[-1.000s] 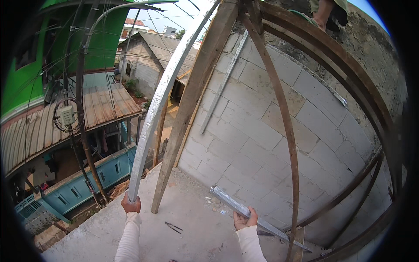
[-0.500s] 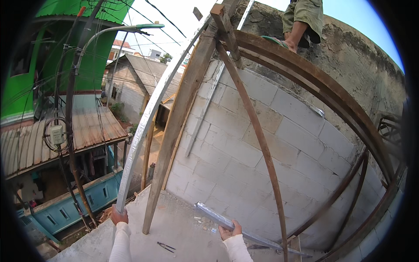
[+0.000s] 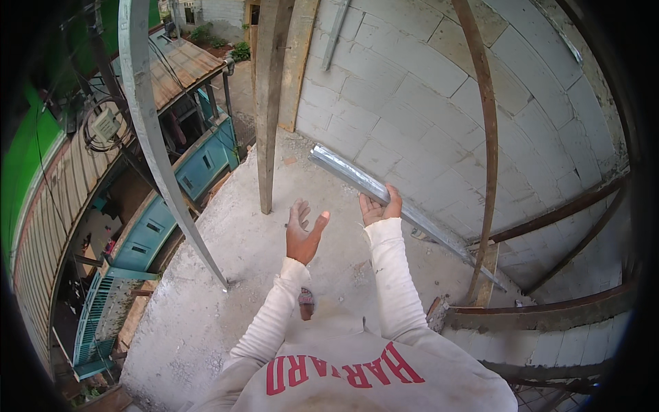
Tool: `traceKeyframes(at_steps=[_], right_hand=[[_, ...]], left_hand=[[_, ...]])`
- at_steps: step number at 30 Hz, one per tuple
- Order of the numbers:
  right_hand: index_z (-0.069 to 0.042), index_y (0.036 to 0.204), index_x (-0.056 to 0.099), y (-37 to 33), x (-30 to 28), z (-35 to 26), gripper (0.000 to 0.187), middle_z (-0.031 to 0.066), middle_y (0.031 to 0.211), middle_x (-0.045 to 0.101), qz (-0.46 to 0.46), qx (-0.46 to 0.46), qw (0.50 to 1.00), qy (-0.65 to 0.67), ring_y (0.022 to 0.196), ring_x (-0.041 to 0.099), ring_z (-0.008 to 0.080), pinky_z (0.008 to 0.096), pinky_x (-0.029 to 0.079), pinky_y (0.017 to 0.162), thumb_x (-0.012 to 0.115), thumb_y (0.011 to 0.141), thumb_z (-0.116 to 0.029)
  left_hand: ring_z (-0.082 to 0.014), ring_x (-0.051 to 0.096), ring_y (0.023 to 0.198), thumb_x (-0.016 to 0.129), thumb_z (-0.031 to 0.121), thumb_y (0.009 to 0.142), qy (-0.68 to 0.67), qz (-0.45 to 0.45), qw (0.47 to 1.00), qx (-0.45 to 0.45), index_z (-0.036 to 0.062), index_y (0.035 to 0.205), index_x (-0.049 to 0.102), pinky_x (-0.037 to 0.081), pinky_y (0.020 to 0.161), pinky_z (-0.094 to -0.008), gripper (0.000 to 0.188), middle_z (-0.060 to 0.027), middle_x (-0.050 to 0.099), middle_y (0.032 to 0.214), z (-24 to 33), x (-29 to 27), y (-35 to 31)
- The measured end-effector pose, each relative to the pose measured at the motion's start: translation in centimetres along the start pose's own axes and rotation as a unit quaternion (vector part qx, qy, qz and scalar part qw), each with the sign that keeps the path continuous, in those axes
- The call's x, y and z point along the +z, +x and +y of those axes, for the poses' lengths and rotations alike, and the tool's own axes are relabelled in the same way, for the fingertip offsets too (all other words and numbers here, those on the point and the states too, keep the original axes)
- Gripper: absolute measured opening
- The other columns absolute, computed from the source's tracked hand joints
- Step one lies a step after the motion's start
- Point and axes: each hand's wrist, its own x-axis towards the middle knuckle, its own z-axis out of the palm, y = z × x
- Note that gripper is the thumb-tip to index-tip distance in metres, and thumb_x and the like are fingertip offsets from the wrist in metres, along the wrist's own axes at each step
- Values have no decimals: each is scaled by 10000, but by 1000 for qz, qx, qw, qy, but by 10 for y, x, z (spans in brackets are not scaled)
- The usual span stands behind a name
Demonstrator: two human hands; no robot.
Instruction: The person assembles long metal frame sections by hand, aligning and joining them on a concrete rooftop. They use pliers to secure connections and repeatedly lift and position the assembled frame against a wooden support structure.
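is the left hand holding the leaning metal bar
No, the left hand is open, with a visible gap between it and the leaning metal bar.

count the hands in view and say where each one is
2: the left hand is open and empty near the middle, over the concrete floor; the right hand, to its right, holds a silvery metal bar.

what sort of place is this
Most likely a building site, perhaps an upper storey: there is an unplastered block wall, a rough wooden post standing on a bare concrete floor, and a silvery metal profile held in the right hand.
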Motion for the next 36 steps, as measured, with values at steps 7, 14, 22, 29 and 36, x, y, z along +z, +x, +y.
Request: traceKeyframes(at_steps=[7, 14, 22, 29, 36], right_hand=[[17, 1340, 445, -14, -29, 24, 743, 337, 1439, 500, -57, 171, 981, -74, 1331, 544, 395, 537, 440, 1138, 745, 910, -509], [33, 1218, 645, -58, -136, -78, 475, 198, 1204, 688, 12, -365, 702, -611, 1104, 671, 321, 437, 540, 974, 824, 890, -259], [-14, 1529, 406, -2, -164, -203, 1008, 238, 1516, 476, -20, -459, 319, -829, 1427, 411, 434, 582, 298, 1205, 909, 700, -292], [44, 1362, 572, 108, -222, -226, 733, 279, 1316, 618, -1, -383, 382, -841, 1259, 565, 460, 506, 433, 1115, 846, 718, -175], [71, 1276, 629, 127, -263, -242, 569, 304, 1154, 686, 13, -362, 382, -850, 1101, 648, 488, 520, 518, 984, 710, 723, -37]], left_hand=[[-151, 634, 958, 727, 266, 979, -141, 13, 990, 20, -96, 1388, 496, 513, 816, -302, 592, -134, 679, 1092, 16, 64, 68], [-211, 699, 997, 670, 235, 997, -89, 101, 987, 93, -85, 1180, 620, 569, 896, -346, 372, -168, 722, 1088, 88, 10, 133], [-193, 654, 886, 755, 289, 924, -131, 187, 963, 144, -122, 1110, 685, 513, 825, -319, 457, -145, 706, 967, 174, 10, 154], [-257, 725, 1010, 772, 286, 926, -129, 68, 986, 75, -94, 1208, 630, 596, 931, -355, 493, -183, 685, 1146, 194, 31, 128], [-306, 712, 1092, 748, 344, 940, 17, -8, 999, 49, -121, 1283, 616, 562, 950, -373, 593, -259, 713, 1179, 159, 19, 82]])
